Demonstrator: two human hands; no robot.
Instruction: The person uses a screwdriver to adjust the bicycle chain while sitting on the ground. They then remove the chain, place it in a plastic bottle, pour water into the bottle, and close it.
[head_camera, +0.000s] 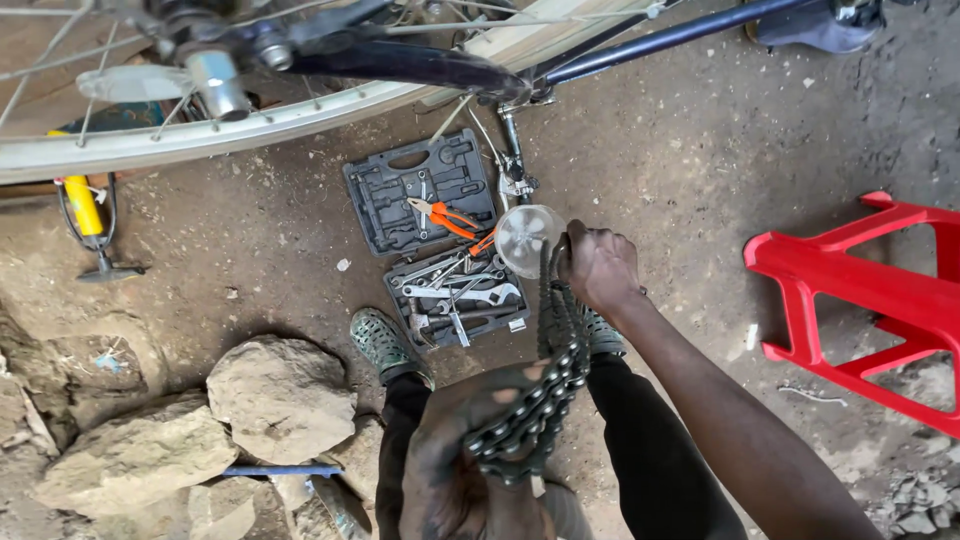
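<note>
A greasy black bicycle chain (545, 390) hangs in a loop between my two hands. My left hand (455, 460), dirty with grease, is close to the camera at the bottom and grips the lower bunched part of the chain. My right hand (598, 265) is higher up, closed on the chain's upper end beside a round silver disc (525, 238) at the bicycle's crank. The bicycle wheel (200, 120) and dark frame (640, 45) cross the top of the view.
An open grey tool case (430, 235) with orange pliers (450, 218) and wrenches lies on the dirt floor. A red plastic stool (870, 300) lies at the right. Rocks (270, 395) sit at the lower left, a yellow pump (85, 210) at the far left.
</note>
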